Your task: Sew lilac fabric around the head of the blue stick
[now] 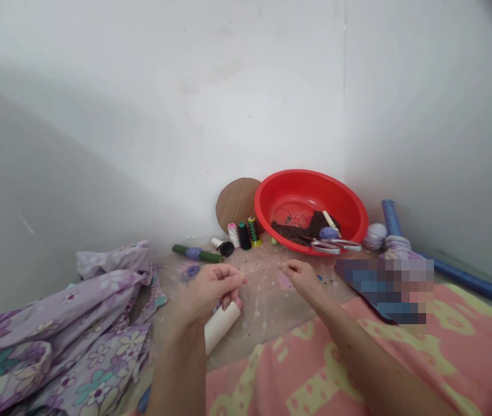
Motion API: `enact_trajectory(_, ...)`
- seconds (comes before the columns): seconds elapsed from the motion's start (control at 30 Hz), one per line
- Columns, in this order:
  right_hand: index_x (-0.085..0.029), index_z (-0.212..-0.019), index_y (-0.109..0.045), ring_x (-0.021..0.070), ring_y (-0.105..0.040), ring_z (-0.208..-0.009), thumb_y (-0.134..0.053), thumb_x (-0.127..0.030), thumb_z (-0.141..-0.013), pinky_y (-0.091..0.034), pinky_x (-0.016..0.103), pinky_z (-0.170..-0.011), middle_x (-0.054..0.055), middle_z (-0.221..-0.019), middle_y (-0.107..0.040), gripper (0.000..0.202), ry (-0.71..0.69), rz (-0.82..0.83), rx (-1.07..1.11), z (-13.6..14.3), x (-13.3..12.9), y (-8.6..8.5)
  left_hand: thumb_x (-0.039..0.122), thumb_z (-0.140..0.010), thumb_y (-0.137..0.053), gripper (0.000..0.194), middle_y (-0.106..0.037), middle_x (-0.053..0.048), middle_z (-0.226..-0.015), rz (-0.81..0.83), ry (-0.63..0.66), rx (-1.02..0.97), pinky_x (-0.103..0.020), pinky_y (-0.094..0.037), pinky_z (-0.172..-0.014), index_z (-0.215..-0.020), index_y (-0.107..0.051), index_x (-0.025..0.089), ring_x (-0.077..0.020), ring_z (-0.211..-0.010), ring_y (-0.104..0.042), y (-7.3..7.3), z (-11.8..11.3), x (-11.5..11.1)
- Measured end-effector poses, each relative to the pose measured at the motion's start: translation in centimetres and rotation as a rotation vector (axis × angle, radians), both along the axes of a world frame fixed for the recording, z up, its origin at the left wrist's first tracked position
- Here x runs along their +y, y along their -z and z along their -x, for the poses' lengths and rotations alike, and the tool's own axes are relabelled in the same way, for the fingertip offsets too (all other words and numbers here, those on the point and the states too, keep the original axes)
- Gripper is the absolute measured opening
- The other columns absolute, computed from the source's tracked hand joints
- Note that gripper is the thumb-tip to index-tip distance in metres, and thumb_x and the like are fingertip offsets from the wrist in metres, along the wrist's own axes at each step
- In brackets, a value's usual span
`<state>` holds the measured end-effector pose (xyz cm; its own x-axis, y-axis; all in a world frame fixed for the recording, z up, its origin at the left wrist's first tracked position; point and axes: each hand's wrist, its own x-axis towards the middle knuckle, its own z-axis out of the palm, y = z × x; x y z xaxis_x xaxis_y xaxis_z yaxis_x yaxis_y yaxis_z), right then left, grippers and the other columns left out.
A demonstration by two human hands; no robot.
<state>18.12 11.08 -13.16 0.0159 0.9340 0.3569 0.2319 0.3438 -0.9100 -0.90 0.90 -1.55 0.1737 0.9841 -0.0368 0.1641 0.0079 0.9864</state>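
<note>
My left hand [222, 284] is closed, its thumb and forefinger pinched together while the lower fingers curl at the end of a white tube [221, 330]. The tube slants down toward me, partly hidden by my wrist. To the right, my right hand [300, 275] is closed in a pinch, and whatever lies between its fingertips is too thin to make out. A gap separates the two hands. Just beyond my left hand lie a small bundle of purple yarn [191, 273] and a green tube [198, 254] wrapped with purple yarn.
Several thread spools [244, 236] stand before a round cardboard piece [237, 202]. A red basin [310, 179] holds dark material, with scissors [335, 247] at its rim. Floral cloth [98, 323] lies left, a pink-yellow blanket [280, 375] in front, a yarn ball [374, 237] right.
</note>
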Motion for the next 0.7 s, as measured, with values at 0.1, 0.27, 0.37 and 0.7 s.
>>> enact_trajectory(0.1, -0.018, -0.081, -0.065, 0.0209, -0.05, -0.085, -0.046, -0.009, -0.062, -0.038, 0.031, -0.071, 0.006, -0.083, -0.06, 0.029, 0.115, -0.171, -0.311, 0.0, -0.6, -0.8, 0.029, -0.066, -0.06, 0.02, -0.049, 0.004, -0.038, 0.033, -0.007, 0.054, -0.014, -0.021, -0.033, -0.059, -0.054, 0.011, -0.0018, -0.031, -0.034, 0.4, -0.2, 0.5)
enact_trajectory(0.27, -0.019, -0.093, -0.06, 0.0181, -0.052, -0.082, -0.044, -0.016, -0.07, -0.043, 0.03, -0.066, 0.006, -0.093, -0.06, 0.028, -0.248, -0.096, 0.009, 0.8, -2.6, -2.5, 0.03, -0.064, -0.059, 0.022, -0.047, 0.004, -0.039, 0.051, -0.002, 0.135, -0.015, -0.022, -0.033, -0.054, -0.052, 0.011, -0.0024, -0.032, -0.035, 0.6, -0.8, 0.7)
enact_trajectory(0.37, -0.018, -0.1, -0.057, 0.0169, -0.054, -0.077, -0.049, -0.027, -0.072, -0.041, 0.022, -0.047, 0.007, -0.093, -0.059, 0.03, -0.653, 0.134, 0.297, 1.4, -3.7, -3.0, 0.03, -0.065, -0.057, 0.022, -0.048, 0.004, -0.039, 0.037, 0.032, 0.19, -0.016, -0.023, -0.034, -0.055, -0.054, 0.011, -0.0025, -0.032, -0.034, 0.7, -1.3, 0.8)
enact_trajectory(0.7, -0.013, -0.058, -0.059, 0.0033, -0.021, -0.039, -0.061, -0.032, -0.065, -0.011, 0.021, -0.039, -0.007, -0.042, -0.033, 0.02, -0.625, 0.222, 0.329, 1.5, -3.8, -2.8, 0.033, -0.067, -0.055, 0.027, -0.049, 0.003, -0.041, 0.001, 0.1, 0.219, -0.016, -0.024, -0.034, -0.051, -0.052, 0.012, -0.0031, -0.033, -0.036, 2.1, -1.1, 1.7)
